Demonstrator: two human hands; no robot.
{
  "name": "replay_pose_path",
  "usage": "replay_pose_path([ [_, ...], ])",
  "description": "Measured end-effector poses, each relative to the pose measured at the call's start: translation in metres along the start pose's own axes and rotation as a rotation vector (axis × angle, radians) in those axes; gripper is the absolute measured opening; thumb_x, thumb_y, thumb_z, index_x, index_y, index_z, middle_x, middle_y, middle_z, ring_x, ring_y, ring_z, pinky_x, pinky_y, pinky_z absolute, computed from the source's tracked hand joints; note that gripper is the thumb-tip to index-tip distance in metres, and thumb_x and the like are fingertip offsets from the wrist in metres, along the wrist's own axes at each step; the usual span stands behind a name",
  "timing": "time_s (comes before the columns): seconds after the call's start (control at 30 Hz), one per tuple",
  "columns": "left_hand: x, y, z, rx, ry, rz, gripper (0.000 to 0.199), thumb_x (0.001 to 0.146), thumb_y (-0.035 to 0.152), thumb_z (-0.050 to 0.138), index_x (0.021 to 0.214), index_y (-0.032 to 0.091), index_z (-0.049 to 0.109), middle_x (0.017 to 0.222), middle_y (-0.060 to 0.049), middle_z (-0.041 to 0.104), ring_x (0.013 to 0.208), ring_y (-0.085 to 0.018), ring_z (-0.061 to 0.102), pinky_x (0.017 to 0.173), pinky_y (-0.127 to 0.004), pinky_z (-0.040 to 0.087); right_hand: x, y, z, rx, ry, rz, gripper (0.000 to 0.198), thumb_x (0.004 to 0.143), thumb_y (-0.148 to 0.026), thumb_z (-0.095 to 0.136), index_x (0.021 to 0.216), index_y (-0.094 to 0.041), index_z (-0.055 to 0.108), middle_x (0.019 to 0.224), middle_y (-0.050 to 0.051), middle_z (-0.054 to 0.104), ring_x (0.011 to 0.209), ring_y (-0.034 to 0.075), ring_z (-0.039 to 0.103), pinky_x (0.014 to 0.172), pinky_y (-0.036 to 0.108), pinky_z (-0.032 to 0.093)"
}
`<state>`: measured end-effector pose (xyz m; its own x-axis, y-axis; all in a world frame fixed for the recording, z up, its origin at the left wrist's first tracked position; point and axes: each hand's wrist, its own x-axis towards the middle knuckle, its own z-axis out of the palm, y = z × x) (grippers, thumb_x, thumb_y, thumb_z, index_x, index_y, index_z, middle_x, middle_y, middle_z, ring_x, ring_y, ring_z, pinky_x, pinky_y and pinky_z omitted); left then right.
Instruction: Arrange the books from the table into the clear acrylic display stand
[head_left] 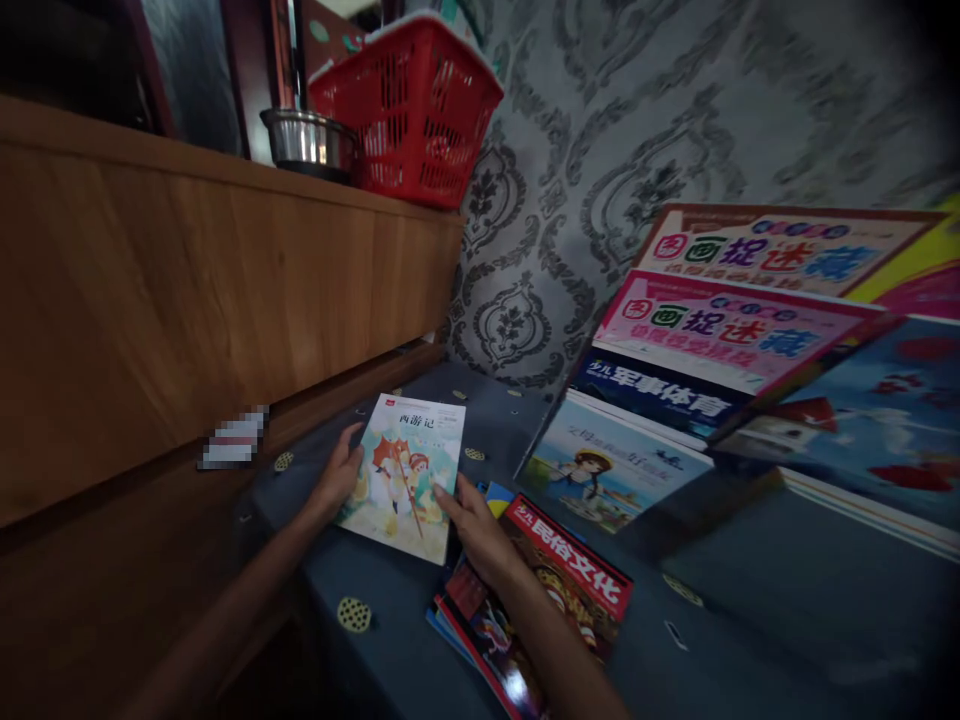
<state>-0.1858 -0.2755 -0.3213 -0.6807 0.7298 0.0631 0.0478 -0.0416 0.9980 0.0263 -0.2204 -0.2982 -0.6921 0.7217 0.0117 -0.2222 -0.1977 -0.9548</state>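
A pale book (405, 470) with an illustrated cover is held between my two hands, above the dark grey tablecloth (409, 620). My left hand (339, 478) grips its left edge, the fingers partly hidden behind it. On the opposite edge, my right hand (476, 525) holds it with the thumb on the cover. Under my right forearm lies a stack of books, topped by a red and dark book (570, 570). To the right, a book with a girl in a hat on its cover (600, 465) leans at the front of a tilted row.
Behind it stand a dark blue book (649, 395), a pink book (742, 330) and a brown-edged book (787, 250). More books (877, 420) lean at far right. A wooden cabinet (225, 290) at left bears a metal pot (311, 140) and a red basket (420, 110). Patterned wallpaper (600, 130) covers the back.
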Motion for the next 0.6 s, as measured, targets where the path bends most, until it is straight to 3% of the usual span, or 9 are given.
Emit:
replay_pose_path([
  [0.1, 0.0, 0.003, -0.013, 0.242, -0.094, 0.051, 0.047, 0.08, 0.038, 0.057, 0.124, 0.02, 0.059, 0.113, -0.008, 0.071, 0.095, -0.023, 0.067, 0.085, -0.034, 0.052, 0.003, 0.001, -0.002, 0.033, 0.025, 0.08, 0.065, 0.062, -0.053, 0.083, 0.114, -0.02, 0.065, 0.11, 0.009, 0.075, 0.103, 0.031, 0.069, 0.094, 0.048, 0.052],
  [0.2, -0.001, 0.011, -0.027, 0.665, -0.212, 0.113, 0.039, 0.082, 0.042, 0.056, 0.114, 0.02, 0.065, 0.104, -0.011, 0.073, 0.098, -0.029, 0.066, 0.091, -0.04, 0.048, 0.006, 0.001, -0.004, 0.058, 0.085, 0.159, 0.065, 0.056, -0.05, 0.086, 0.108, -0.018, 0.065, 0.102, 0.009, 0.076, 0.101, 0.031, 0.07, 0.092, 0.047, 0.053],
  [0.33, 0.0, 0.022, -0.026, 1.183, -0.24, 0.229, 0.034, 0.089, 0.042, 0.05, 0.107, 0.018, 0.067, 0.108, -0.018, 0.068, 0.107, -0.037, 0.062, 0.094, -0.048, 0.044, 0.006, 0.002, -0.004, 0.072, 0.097, 0.165, 0.065, 0.054, -0.048, 0.087, 0.108, -0.019, 0.064, 0.102, 0.009, 0.076, 0.101, 0.031, 0.07, 0.092, 0.047, 0.054],
  [0.43, 0.01, 0.026, -0.01, 1.269, -0.3, 0.361, 0.032, 0.092, 0.033, 0.046, 0.112, 0.015, 0.063, 0.123, -0.02, 0.06, 0.117, -0.034, 0.055, 0.098, -0.047, 0.043, 0.006, 0.005, -0.004, 0.065, 0.063, 0.14, 0.063, 0.058, -0.049, 0.085, 0.108, -0.018, 0.063, 0.107, 0.009, 0.075, 0.101, 0.029, 0.069, 0.094, 0.046, 0.053],
  [0.6, 0.033, 0.022, 0.025, 1.268, -0.437, 0.447, 0.037, 0.096, 0.028, 0.038, 0.123, 0.013, 0.059, 0.131, -0.017, 0.058, 0.126, -0.028, 0.051, 0.11, -0.042, 0.037, 0.007, 0.01, -0.008, 0.067, 0.051, 0.113, 0.059, 0.062, -0.049, 0.083, 0.109, -0.019, 0.063, 0.108, 0.008, 0.075, 0.101, 0.028, 0.069, 0.091, 0.045, 0.053],
])
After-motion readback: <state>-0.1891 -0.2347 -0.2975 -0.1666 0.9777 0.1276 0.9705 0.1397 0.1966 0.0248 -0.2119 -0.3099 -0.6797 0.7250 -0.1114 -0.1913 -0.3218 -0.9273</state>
